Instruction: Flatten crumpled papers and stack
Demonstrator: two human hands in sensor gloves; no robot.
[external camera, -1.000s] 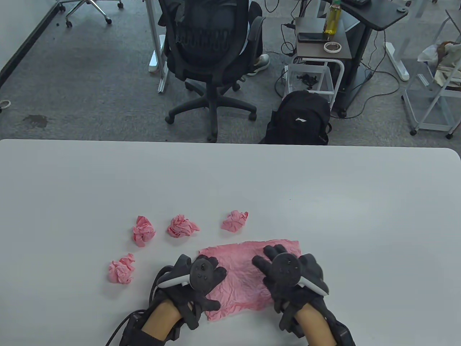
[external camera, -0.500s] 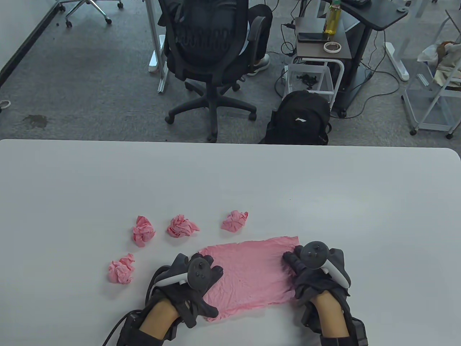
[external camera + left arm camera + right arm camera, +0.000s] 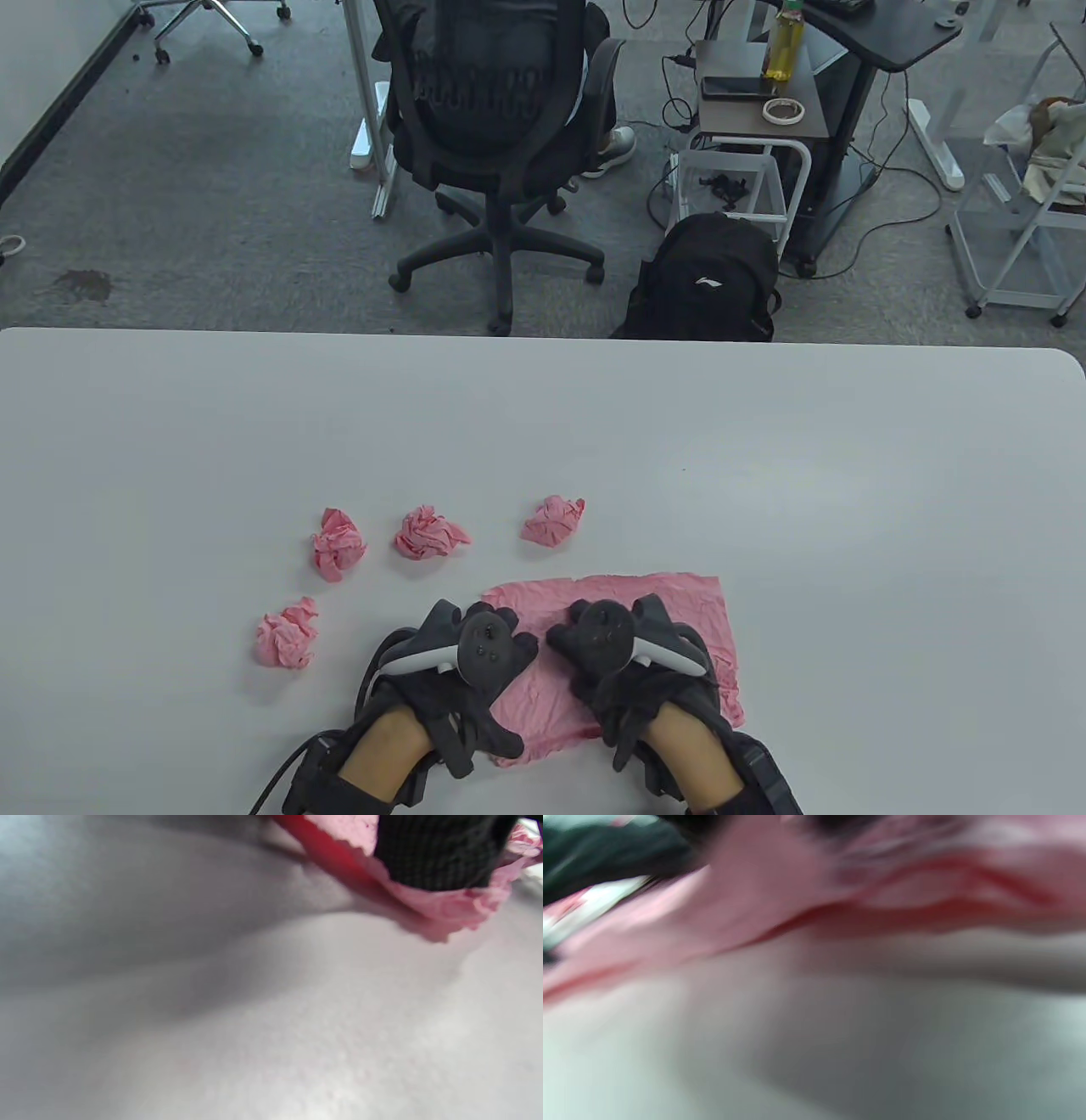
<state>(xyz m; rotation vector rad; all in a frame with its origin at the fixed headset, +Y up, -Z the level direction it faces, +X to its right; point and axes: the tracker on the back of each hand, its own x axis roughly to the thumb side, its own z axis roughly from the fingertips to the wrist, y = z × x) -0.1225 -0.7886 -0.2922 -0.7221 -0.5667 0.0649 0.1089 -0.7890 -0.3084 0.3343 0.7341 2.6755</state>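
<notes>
Pink paper sheet (image 3: pixel 679 611), near table edge beside four crumpled balls (image 3: pixel 339 543): pinned under flat left hand (image 3: pixel 475 658) and right hand (image 3: pixel 628 662), fingers spread, gripping nothing, apparently to press creases out.

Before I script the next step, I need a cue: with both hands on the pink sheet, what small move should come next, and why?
Probably sweep the right hand outward toward the sheet's right edge while the left hand pins it. Both hands sit close together near the middle of the pink sheet, which looks wrinkled.
</notes>
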